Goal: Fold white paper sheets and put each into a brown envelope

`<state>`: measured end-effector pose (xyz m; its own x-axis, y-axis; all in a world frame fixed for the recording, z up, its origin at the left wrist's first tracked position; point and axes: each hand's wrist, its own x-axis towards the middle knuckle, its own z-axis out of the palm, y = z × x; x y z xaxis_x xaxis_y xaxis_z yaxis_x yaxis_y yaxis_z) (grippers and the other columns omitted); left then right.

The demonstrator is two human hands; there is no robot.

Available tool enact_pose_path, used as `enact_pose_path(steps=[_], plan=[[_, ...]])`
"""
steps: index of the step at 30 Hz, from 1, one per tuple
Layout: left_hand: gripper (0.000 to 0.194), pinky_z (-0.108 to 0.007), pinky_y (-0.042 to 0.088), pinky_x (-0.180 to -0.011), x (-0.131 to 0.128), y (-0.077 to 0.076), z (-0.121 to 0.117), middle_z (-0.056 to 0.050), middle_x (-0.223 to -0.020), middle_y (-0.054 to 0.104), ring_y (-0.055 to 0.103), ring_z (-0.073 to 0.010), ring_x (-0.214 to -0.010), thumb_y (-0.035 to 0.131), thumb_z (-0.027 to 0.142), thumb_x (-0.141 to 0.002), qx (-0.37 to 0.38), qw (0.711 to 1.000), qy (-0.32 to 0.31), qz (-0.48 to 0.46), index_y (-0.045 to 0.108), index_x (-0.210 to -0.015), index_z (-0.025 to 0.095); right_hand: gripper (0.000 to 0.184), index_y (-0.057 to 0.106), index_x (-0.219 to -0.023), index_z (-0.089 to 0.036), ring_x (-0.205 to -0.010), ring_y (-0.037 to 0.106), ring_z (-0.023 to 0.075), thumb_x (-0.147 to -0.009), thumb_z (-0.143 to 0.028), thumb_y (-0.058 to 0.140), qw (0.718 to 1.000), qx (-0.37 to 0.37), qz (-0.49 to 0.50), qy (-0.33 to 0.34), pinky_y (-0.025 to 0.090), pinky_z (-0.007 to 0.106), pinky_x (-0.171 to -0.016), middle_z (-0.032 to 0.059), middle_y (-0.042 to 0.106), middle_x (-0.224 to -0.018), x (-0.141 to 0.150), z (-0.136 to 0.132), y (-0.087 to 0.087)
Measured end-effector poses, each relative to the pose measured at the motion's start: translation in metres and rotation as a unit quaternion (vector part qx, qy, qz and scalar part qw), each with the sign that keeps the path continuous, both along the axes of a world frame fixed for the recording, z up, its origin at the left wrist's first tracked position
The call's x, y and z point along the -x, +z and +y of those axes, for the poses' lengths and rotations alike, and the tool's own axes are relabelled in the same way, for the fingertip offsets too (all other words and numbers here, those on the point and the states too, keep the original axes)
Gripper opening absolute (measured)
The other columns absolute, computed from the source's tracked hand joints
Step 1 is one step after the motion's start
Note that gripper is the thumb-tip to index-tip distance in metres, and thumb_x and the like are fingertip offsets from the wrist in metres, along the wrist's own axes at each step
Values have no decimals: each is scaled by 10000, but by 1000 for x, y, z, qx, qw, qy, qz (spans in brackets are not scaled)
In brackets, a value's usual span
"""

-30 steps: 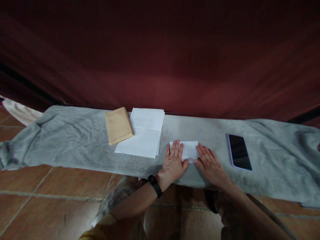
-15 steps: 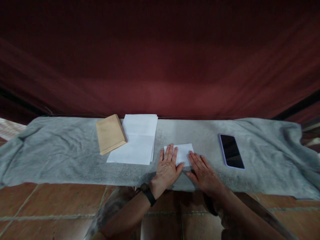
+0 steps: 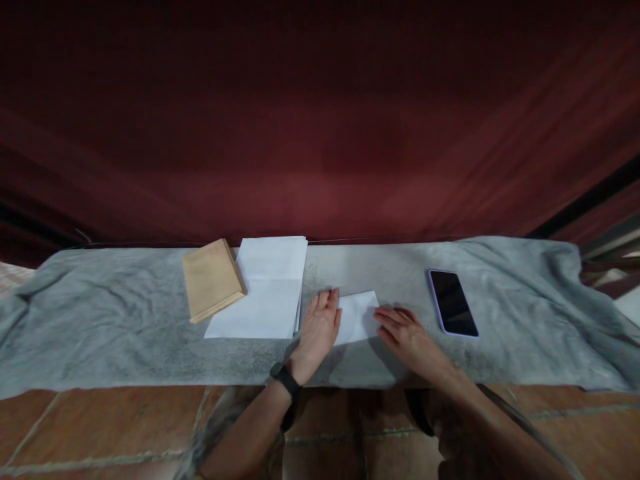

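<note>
A small folded piece of white paper (image 3: 357, 317) lies flat on the grey cloth between my hands. My left hand (image 3: 320, 323) rests at its left edge, turned partly onto its side, with fingers stretched and close together; the thumb is mostly hidden. At the right edge, the fingertips of my right hand (image 3: 405, 333) touch the paper, fingers extended and slightly bent. Neither hand visibly grips it. Left of my left hand is a stack of larger white paper sheets (image 3: 273, 293), with a crease across the top sheet.
A stack of brown envelopes (image 3: 213, 277) overlaps the left side of the white sheets. A phone in a purple case (image 3: 454, 303) lies to the right. Grey cloth (image 3: 120, 313) covers the narrow surface, with a dark red hanging fabric (image 3: 310, 167) behind it. Below is a tiled floor (image 3: 125, 423).
Both hands have shifted from lying flat across the folded paper to its left and right edges, uncovering more of it. My left hand has rolled onto its side. The camera view moved slightly.
</note>
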<state>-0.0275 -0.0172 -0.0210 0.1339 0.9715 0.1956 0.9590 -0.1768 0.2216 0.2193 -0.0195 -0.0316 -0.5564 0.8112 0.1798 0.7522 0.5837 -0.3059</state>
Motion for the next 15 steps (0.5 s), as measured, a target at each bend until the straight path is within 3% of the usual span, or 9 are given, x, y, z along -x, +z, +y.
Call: enact_pose_path(steps=[3,5,8,11,13,15], plan=[[203,-398,520,-928,1,7,11,-87,-1027,684,632,-251,-1001,582,133,-895,-3,999,3,-51,699,-1050,191,352,675,-1269,-238,-1166,651,236,-1003,-254,445,1000,0,10,-23,479,461,-1056,80,696,-1291,7,6,1],[157,-356,533,-860,2,12,13,-46,-903,671,639,-219,-917,569,105,-896,-22,993,-3,-116,679,-871,214,366,667,-1280,-233,-1166,653,242,-1009,-265,423,997,-6,44,-58,492,449,-1037,88,703,-1275,7,11,4],[170,-334,534,-851,3,22,7,-29,-910,682,649,-190,-917,510,151,-966,-103,973,-18,-205,653,-910,223,396,625,-1330,-227,-1179,650,251,-1029,-349,399,980,-20,150,-128,505,436,-1027,96,698,-1282,-1,22,14],[179,-376,512,-956,6,31,-7,-43,-1047,711,645,-195,-1042,485,181,-1004,-166,963,-94,-189,657,-990,229,422,625,-1316,-222,-1160,663,256,-1037,-418,377,943,-30,266,-199,528,425,-1001,101,705,-1262,-13,32,22],[206,-405,486,-1031,7,30,-16,-39,-1116,718,632,-194,-1115,481,156,-1001,-155,964,-163,-144,669,-1001,239,419,646,-1279,-216,-1145,672,259,-1036,-421,374,930,-26,295,-217,544,423,-983,105,717,-1236,-18,35,24],[232,-414,456,-1093,8,24,-24,-34,-1164,717,625,-185,-1153,475,126,-992,-123,964,-209,-106,676,-1004,240,400,663,-1255,-217,-1152,675,252,-1032,-396,382,940,-14,278,-196,554,414,-979,101,725,-1228,-18,34,22]])
